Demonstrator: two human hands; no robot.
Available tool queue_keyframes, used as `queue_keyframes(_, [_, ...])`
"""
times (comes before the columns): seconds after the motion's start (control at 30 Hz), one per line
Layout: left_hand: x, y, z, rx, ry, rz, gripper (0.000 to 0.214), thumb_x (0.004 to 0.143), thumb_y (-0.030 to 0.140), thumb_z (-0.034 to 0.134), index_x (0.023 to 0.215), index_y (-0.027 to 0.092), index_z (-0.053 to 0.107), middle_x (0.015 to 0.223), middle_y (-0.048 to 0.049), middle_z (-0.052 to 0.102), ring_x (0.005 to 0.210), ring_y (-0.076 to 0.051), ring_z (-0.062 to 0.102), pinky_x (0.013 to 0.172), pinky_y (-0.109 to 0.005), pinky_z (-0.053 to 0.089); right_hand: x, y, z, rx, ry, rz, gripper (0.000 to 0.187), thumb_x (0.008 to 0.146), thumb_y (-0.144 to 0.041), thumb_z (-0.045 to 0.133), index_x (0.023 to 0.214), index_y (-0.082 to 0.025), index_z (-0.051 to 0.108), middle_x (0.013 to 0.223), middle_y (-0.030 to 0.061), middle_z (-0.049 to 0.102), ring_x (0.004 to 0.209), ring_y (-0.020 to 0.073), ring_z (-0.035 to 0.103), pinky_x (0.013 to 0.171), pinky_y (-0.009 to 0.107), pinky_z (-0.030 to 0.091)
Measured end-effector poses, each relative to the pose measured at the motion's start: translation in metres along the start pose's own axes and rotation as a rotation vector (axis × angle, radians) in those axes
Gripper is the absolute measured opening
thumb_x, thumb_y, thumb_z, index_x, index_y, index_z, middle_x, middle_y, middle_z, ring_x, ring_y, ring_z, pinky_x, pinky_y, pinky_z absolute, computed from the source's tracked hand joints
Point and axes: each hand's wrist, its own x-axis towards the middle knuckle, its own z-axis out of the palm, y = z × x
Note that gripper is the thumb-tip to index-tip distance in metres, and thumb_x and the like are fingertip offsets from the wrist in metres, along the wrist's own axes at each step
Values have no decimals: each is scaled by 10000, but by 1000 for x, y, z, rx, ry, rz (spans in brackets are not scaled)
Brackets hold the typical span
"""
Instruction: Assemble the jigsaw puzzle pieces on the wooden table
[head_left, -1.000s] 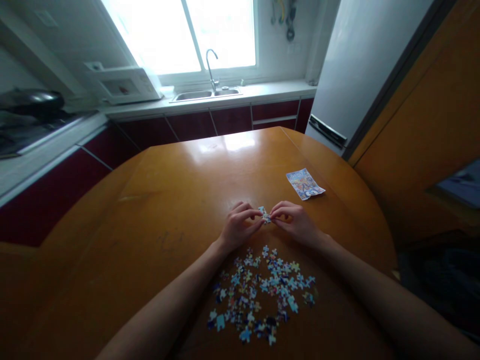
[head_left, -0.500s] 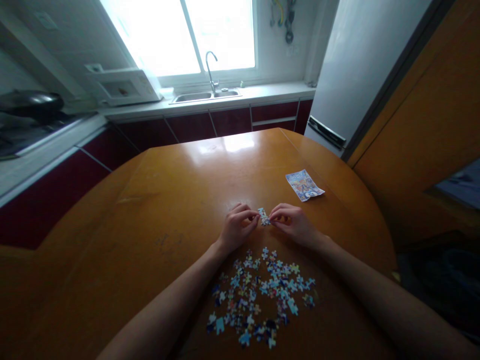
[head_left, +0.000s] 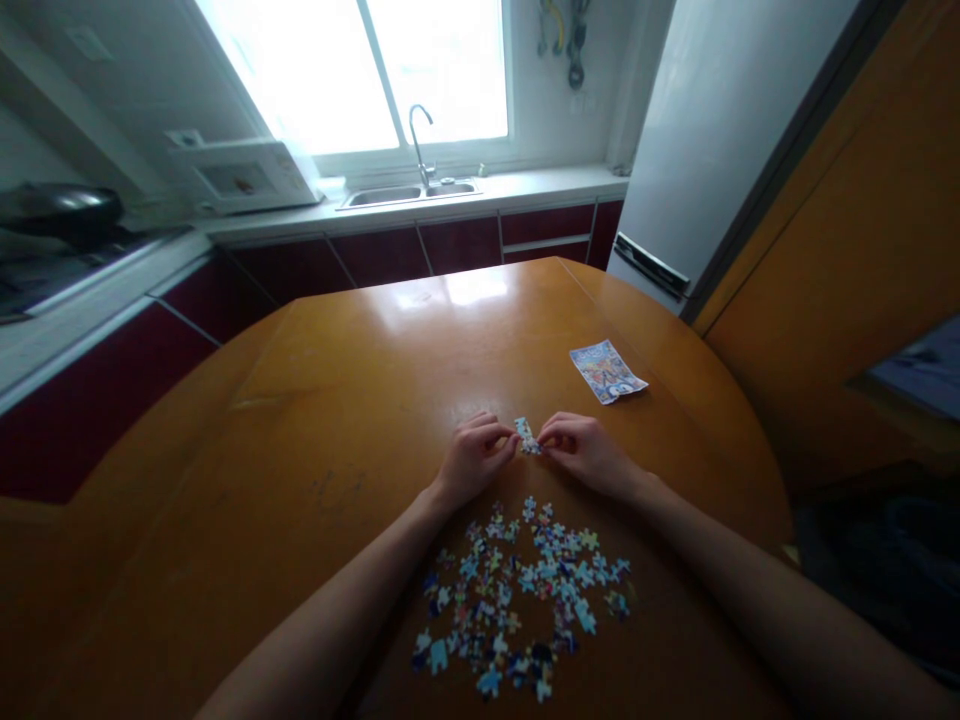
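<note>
A small cluster of joined jigsaw pieces (head_left: pixel 527 437), pale blue and multicoloured, lies between my two hands on the wooden table (head_left: pixel 360 400). My left hand (head_left: pixel 476 450) has thumb and forefinger pinched at the cluster's left edge. On the other side, my right hand (head_left: pixel 581 447) pinches its lower right edge, the remaining fingers curled in. Whether a separate piece sits in either pinch is too small to make out. Nearer to me, between my forearms, many loose jigsaw pieces (head_left: pixel 499 600) are scattered in blue, white, dark and yellowish colours.
A creased printed picture sheet (head_left: pixel 608 371) lies beyond my right hand. Past the table's far edge are a counter with a sink (head_left: pixel 382 196), a faucet (head_left: pixel 420 145) and a white microwave (head_left: pixel 247 180). A fridge (head_left: pixel 712 130) stands at the right, a wok (head_left: pixel 64 208) at the left.
Both hands stay at the cluster with almost the same pinch. The fingers of my right hand have shifted very slightly. The loose pieces and the sheet have not moved.
</note>
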Motion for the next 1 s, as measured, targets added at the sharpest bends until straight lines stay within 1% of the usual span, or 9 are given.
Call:
queue_keyframes(0.3, [0, 0, 1, -19, 31, -6, 204, 903, 256, 632, 739, 163, 711, 607, 5, 501, 621, -126, 469, 578, -252, 361, -1, 1, 3, -10, -34, 26, 93, 830, -125, 664, 812, -181, 736, 860, 39, 682, 734, 139, 603, 664, 260, 472])
queue_keyframes(0.5, [0, 0, 1, -6, 32, -9, 213, 906, 266, 625, 737, 172, 715, 604, 2, 508, 626, -134, 473, 579, -259, 368, -2, 5, 5, -47, -49, 10, 113, 846, -136, 662, 830, -199, 754, 899, 46, 700, 799, 158, 638, 738, 282, 502])
queue_keyframes(0.73, [1, 2, 0, -12, 36, -18, 199, 899, 254, 633, 740, 164, 715, 604, 4, 510, 622, -129, 476, 574, -256, 365, -1, 4, 7, -112, -84, -15, 121, 856, -136, 658, 822, -204, 753, 909, 51, 702, 843, 174, 648, 793, 304, 507])
queue_keyframes(0.9, [1, 1, 0, -12, 23, -23, 202, 905, 248, 626, 747, 161, 716, 611, 0, 519, 632, -131, 483, 589, -257, 371, -2, 5, 8, -146, -86, -20, 122, 869, -159, 657, 823, -212, 756, 929, 50, 686, 834, 167, 644, 773, 292, 504])
queue_keyframes(1.0, [0, 0, 1, -2, -12, -8, 197, 906, 242, 628, 756, 161, 727, 618, -4, 526, 641, -133, 485, 601, -258, 377, -3, 5, 7, -169, -93, -30, 120, 870, -167, 658, 823, -219, 755, 926, 49, 682, 845, 171, 643, 773, 291, 505])
